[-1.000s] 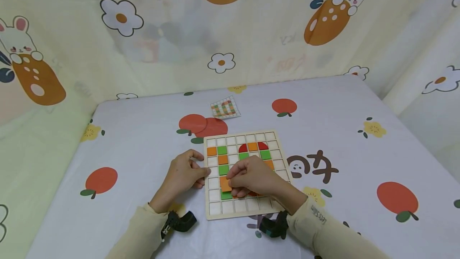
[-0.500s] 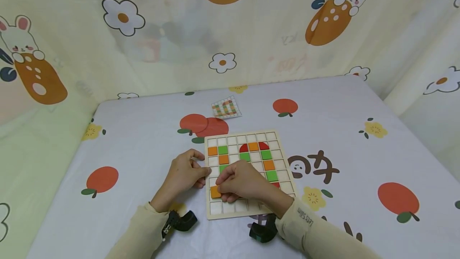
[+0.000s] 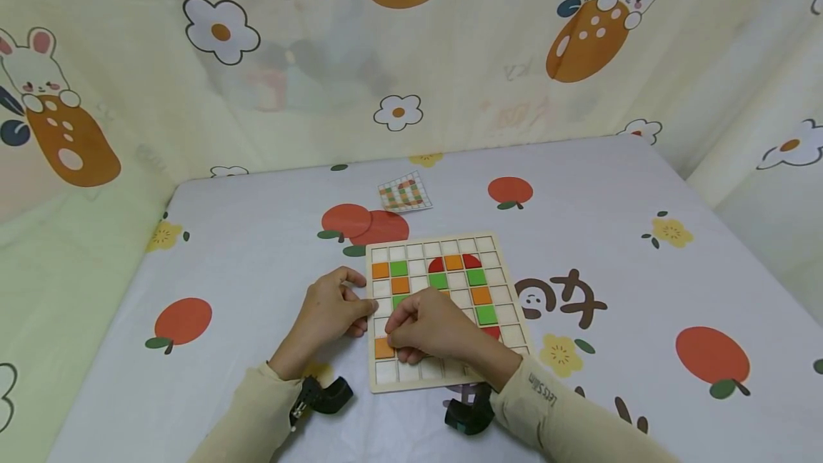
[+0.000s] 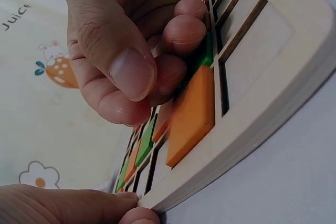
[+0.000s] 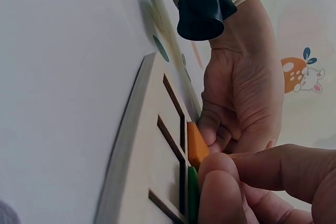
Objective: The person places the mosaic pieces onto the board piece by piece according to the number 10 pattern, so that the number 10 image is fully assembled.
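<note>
A square wooden grid board (image 3: 421, 371) lies on the table, holding orange, green and red tiles in some cells. My left hand (image 3: 328, 309) grips its left edge, thumb on the rim; in the left wrist view those fingertips (image 4: 139, 216) show at the corner of the frame. My right hand (image 3: 431, 327) reaches over the board with curled fingers, pinching the inner edge of an orange square tile (image 3: 383, 348). That tile (image 4: 194, 116) sits at its cell in the leftmost column, standing a little above the rim. A green tile (image 5: 193, 195) lies beside it, partly hidden by the fingers.
A small pattern card (image 3: 405, 192) with a coloured grid lies behind the board. The printed tablecloth (image 3: 257, 234) extends around it, and a patterned curtain (image 3: 308, 77) hangs at the back and sides. A dark wrist device (image 3: 472, 413) sits at the right cuff.
My right hand has moved left with the orange tile, from over the second column to the leftmost one, and the tile has come down onto its cell. The left hand stays at the edge.
</note>
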Demonstrator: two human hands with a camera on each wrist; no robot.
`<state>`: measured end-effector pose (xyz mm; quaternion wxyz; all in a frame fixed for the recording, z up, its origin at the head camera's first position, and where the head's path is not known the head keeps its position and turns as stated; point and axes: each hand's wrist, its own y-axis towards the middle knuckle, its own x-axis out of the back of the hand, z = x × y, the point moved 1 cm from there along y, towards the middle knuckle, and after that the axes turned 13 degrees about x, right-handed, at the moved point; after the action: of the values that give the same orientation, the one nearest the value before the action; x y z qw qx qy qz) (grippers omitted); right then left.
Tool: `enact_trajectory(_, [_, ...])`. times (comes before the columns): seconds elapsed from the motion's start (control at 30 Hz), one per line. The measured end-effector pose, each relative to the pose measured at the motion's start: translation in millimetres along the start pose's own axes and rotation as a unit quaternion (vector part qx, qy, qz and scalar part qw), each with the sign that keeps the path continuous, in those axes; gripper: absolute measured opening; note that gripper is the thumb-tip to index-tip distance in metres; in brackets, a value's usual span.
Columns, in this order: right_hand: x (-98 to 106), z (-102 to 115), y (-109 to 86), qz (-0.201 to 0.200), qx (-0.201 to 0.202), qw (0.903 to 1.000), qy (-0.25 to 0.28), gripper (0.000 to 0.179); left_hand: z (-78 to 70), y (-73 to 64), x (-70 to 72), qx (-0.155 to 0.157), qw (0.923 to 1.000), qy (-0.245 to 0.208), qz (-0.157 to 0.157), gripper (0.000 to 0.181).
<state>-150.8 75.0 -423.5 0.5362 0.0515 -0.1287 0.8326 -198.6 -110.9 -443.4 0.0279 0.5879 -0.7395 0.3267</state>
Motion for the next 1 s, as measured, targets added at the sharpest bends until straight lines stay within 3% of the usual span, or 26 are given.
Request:
enact_trajectory(0.5, [11,-6,-6.6,-0.008,0.041,0.9991,-0.004,0.008,-0.2,1.7,-0.8,-0.003,0.9998,0.014,-0.011,0.031])
enact_trajectory(0.63, [28,-8,-11.6,-0.020,0.048,0.9983,-0.024,0.011,-1.4,5.0,-3.3,-0.006,0.9998,0.018,-0.009,0.031])
enact_trajectory(0.73, [52,-6,-17.8,-0.044,0.053,0.9955,-0.065,0.013,-2.0,7.8,-4.2,-0.004,0.9997,0.022,-0.013,0.032])
enact_trajectory(0.8, [74,-3,-21.9,-0.071,0.060,0.9898,-0.108,0.015,-1.6,9.4,-4.3,-0.003,0.9996,0.026,-0.015,0.032])
enact_trajectory(0.9, [115,1,-26.8,-0.115,0.067,0.9731,-0.188,0.018,-2.9,12.9,-5.1,-0.002,0.9993,0.036,-0.011,0.032])
enact_trajectory(1.0, [159,7,-26.2,-0.156,0.068,0.9404,-0.294,0.026,-7.7,16.7,0.5,-0.013,0.9983,0.056,-0.006,0.034])
